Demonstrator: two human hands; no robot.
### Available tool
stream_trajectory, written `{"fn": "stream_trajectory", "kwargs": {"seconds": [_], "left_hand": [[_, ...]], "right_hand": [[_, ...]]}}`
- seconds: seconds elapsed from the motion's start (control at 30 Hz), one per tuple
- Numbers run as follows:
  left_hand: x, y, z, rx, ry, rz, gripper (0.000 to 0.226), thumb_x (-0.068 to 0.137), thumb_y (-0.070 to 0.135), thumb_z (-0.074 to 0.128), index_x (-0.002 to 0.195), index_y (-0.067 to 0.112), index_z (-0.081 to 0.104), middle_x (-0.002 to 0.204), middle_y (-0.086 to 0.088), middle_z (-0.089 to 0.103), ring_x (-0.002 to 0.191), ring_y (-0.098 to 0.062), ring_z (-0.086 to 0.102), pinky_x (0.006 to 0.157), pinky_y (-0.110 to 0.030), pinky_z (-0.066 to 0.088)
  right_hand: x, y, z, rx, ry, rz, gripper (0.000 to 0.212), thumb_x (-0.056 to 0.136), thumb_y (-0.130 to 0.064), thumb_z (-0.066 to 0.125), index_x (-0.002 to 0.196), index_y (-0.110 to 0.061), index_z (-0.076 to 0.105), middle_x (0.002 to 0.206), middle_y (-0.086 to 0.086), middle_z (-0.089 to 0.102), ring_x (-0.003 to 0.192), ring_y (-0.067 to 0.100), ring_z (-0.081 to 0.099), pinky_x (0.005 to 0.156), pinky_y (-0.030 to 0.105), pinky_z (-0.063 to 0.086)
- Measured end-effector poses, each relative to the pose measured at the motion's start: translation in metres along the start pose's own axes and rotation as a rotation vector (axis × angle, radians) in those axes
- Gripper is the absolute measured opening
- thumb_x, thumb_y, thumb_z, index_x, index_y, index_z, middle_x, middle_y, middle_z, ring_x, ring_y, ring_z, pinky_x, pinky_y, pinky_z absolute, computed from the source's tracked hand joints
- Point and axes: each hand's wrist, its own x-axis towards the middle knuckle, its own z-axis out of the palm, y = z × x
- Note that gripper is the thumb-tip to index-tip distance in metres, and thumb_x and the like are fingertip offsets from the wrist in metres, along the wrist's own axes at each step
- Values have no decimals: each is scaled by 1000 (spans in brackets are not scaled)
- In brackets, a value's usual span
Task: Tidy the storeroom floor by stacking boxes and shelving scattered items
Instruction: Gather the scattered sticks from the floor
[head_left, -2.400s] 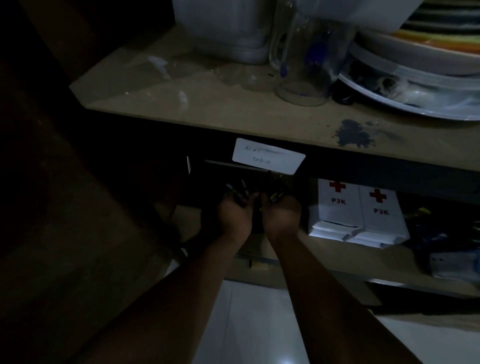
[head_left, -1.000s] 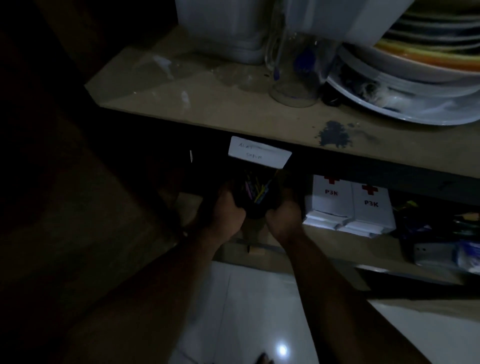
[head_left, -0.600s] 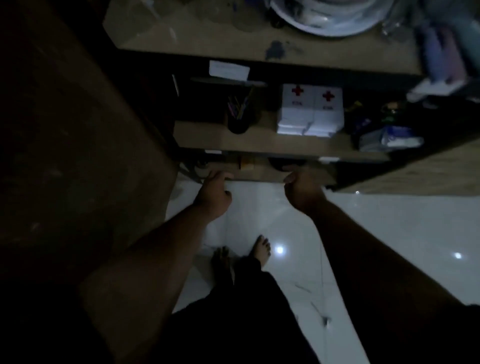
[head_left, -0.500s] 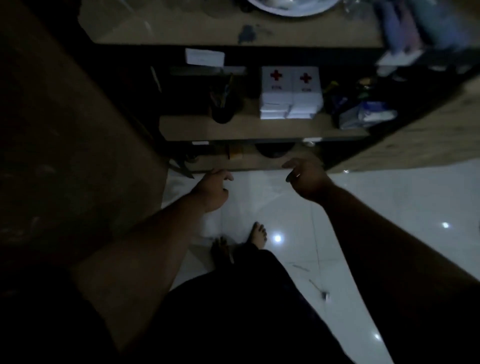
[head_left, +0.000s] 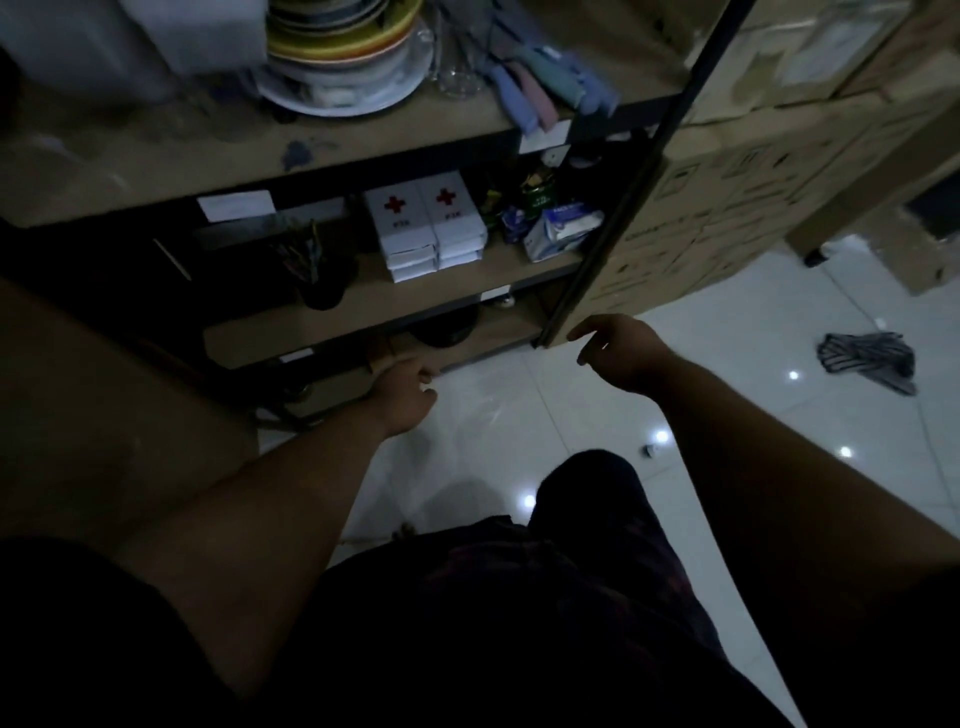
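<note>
Left hand (head_left: 404, 396): empty, fingers loosely curled, hanging low before the bottom shelf at about 11 o'clock from the person's knee.
Right hand (head_left: 621, 349): empty too — fingers spread and relaxed, just beside the foot of the dark shelf post (head_left: 618, 208), at 1 o'clock.
Pen cup (head_left: 321, 270): dark holder with coloured pens, standing on the middle shelf (head_left: 363, 306) at 11 o'clock, well apart from both hands.
First-aid boxes (head_left: 428, 223): two white boxes with red crosses, side by side, just right of the pen cup on the same shelf.
Top shelf: stacked plates (head_left: 337, 57) and rolled cloths (head_left: 540, 88) at 12 o'clock.
Cardboard boxes (head_left: 769, 171): stacked at 2 o'clock, right of the post.
Floor (head_left: 519, 415): glossy white tile — a crumpled grey cloth (head_left: 867, 358) lies at 3 o'clock, a small pale object (head_left: 649, 450) nearer the knee.
</note>
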Motion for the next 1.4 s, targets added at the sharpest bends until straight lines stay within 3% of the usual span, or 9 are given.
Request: {"fn": "stream_trajectory", "kwargs": {"seconds": [0.1, 0.2, 0.3, 0.47, 0.6, 0.83, 1.03, 1.4], "left_hand": [[0, 22, -2, -49, 63, 31, 31, 93, 17, 68, 123, 12, 60, 119, -7, 61, 112, -26, 61, 98, -38, 52], [-1, 50, -3, -77, 249, 30, 40, 90, 24, 73, 124, 12, 59, 124, -8, 52, 108, -23, 58, 95, -34, 49], [-8, 78, 6, -85, 378, 4, 46, 91, 32, 72, 130, 16, 55, 127, -2, 46, 109, -17, 52, 99, -29, 44], [-38, 119, 88, -106, 618, -147, 43, 91, 31, 70, 128, 13, 57, 133, -11, 46, 118, -26, 50, 105, -34, 43], [-88, 165, 187, -216, 767, -223, 37, 90, 20, 73, 121, 6, 60, 128, -18, 49, 122, -33, 50, 110, -41, 43], [-188, 210, 276, -137, 763, -384, 47, 91, 33, 73, 131, 18, 55, 139, -11, 46, 133, -29, 44, 116, -40, 35], [-258, 206, 321, -154, 803, -497, 43, 88, 39, 73, 124, 24, 57, 135, -9, 45, 116, -34, 58, 104, -47, 49], [-405, 193, 471, -215, 822, -604, 43, 88, 27, 77, 125, 11, 62, 131, -15, 53, 125, -33, 52, 111, -35, 36]], "right_hand": [[8, 1, -5, -106, 7, -76, 34, 94, -23, 65, 128, -18, 66, 117, 9, 71, 113, 29, 64, 98, 37, 50], [19, 7, -9, -134, -22, -93, 60, 92, -42, 68, 145, -22, 49, 134, 10, 62, 125, 33, 57, 105, 39, 47], [30, 24, -11, -217, 14, -217, 79, 85, -63, 59, 151, -28, 34, 142, 14, 53, 128, 38, 52, 103, 47, 48], [2, 99, -20, -321, 119, -398, 76, 90, -60, 56, 154, -28, 30, 144, 12, 50, 129, 36, 48, 101, 48, 48], [-33, 195, -39, -172, -18, -369, 76, 91, -54, 62, 153, -23, 32, 140, 19, 51, 126, 40, 50, 99, 46, 49], [-55, 306, -64, -135, -139, -314, 75, 94, -48, 62, 155, -18, 30, 151, 19, 43, 135, 40, 45, 108, 46, 44], [-84, 349, -44, -219, -194, -346, 71, 95, -45, 61, 155, -20, 30, 147, 16, 47, 131, 38, 48, 105, 47, 45], [-167, 384, 41, -227, -288, -381, 63, 94, -37, 63, 147, -15, 39, 135, 20, 57, 123, 39, 56, 102, 45, 48]]}}
